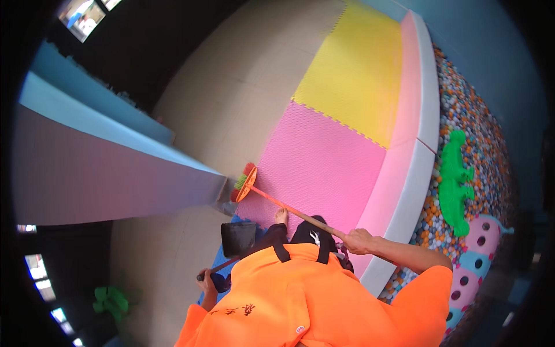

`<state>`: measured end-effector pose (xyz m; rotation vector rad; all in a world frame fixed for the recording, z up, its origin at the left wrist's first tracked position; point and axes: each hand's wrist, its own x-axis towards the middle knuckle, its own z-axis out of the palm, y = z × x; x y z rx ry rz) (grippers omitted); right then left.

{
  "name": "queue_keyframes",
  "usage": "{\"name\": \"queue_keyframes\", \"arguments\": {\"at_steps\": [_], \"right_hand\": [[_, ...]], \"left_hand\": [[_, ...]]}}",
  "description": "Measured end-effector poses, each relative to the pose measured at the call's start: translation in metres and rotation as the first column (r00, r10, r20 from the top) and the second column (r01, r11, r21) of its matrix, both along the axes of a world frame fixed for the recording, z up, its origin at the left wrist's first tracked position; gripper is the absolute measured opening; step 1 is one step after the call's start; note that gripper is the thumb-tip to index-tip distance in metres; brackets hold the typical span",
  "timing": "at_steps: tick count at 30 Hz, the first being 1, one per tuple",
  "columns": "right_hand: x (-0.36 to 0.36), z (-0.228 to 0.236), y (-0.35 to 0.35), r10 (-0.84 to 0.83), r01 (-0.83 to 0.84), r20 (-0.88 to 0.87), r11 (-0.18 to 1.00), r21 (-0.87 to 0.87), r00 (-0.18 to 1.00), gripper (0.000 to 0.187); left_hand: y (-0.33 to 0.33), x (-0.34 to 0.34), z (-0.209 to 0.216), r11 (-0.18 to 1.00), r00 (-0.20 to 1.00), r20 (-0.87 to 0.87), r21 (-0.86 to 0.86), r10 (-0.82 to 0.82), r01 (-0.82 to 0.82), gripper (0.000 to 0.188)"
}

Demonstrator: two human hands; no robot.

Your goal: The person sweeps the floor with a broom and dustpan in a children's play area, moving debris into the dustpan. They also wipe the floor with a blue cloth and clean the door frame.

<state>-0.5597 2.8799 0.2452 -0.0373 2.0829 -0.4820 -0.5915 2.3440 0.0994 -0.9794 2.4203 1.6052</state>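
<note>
So, right hand point(359, 241): fingers closed around the upper handle of the broom point(296, 212); a firm, easy hold should suit, letting the wrist steer
Left hand point(206, 281): fingers curled about the handle of the dustpan point(238, 240), partly hidden
Dustpan: black, low beside the legs, by the blue mat point(217, 260); whether its lip touches down I cannot tell; for gathering, best laid flat near the bristles
Broom head point(247, 185): at the pink mat's point(324, 156) left edge, red and green bristles point(239, 186) facing the partition point(110, 168); short, low strokes along that edge look best
Partition: its end stands close by the bristles, so angling the head may reach the corner
Bare foot point(281, 216): near the broom handle, better kept out of the stroke
</note>
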Motion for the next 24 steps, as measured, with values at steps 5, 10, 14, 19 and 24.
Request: {"name": "queue_keyframes", "arguments": {"at_steps": [5, 10, 14, 19, 24], "right_hand": [[-0.074, -0.044, 0.061, 0.228, -0.231, -0.091, 0.973, -0.021, 0.969, 0.066], [-0.165, -0.085, 0.163, 0.337, -0.339, -0.117, 0.941, 0.002, 0.934, 0.065], [-0.233, -0.092, 0.241, 0.306, -0.302, -0.168, 0.952, 0.051, 0.937, 0.068], [-0.326, -0.121, 0.349, 0.209, -0.181, -0.340, 0.977, 0.113, 0.917, 0.071], [-0.423, -0.147, 0.420, 0.007, 0.029, -0.350, 0.995, 0.098, 0.937, 0.068]], "left_hand": [[0.043, 0.028, -0.006, 0.987, 0.988, 0.039, -0.068, 0.148, -0.146, 0.011], [0.137, 0.024, 0.004, 0.929, 0.930, -0.032, -0.058, 0.365, -0.367, 0.011], [0.219, 0.001, 0.020, 0.818, 0.820, -0.131, -0.086, 0.557, -0.569, 0.009], [0.304, -0.067, 0.034, 0.740, 0.735, -0.135, -0.019, 0.665, -0.673, 0.012], [0.372, -0.144, 0.023, 0.756, 0.749, -0.104, 0.066, 0.654, -0.651, 0.011]]}}
